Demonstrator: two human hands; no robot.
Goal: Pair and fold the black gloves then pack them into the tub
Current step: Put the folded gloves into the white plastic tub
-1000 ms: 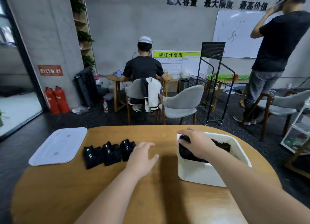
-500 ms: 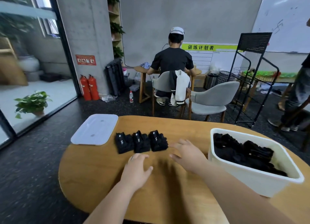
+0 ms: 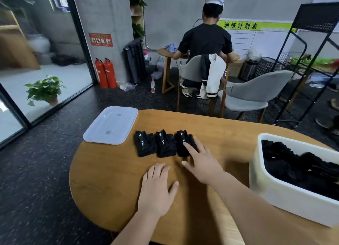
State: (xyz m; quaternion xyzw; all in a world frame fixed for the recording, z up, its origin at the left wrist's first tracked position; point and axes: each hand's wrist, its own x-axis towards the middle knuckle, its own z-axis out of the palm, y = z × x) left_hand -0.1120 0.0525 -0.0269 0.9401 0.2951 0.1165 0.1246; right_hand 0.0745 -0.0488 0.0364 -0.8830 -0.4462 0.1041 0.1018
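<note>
Three folded black glove pairs lie side by side on the round wooden table (image 3: 110, 180): the left pair (image 3: 145, 144), the middle pair (image 3: 165, 145) and the right pair (image 3: 183, 144). My right hand (image 3: 201, 162) reaches over the right pair, fingers spread and resting on it, holding nothing. Flat on the table in front of the row, palm down, rests my left hand (image 3: 157, 188), empty. The white tub (image 3: 286, 195) stands at the right with several black gloves (image 3: 297, 164) inside.
The tub's white lid (image 3: 111, 125) lies at the table's far left edge. Behind the table a person sits at a small desk, with a grey chair (image 3: 253, 92) and a black wire rack (image 3: 311, 61) to the right. Glass wall and plant at left.
My right hand left the tub and moved left across the table onto the rightmost folded pair. The view swung left. My left hand stayed low on the table.
</note>
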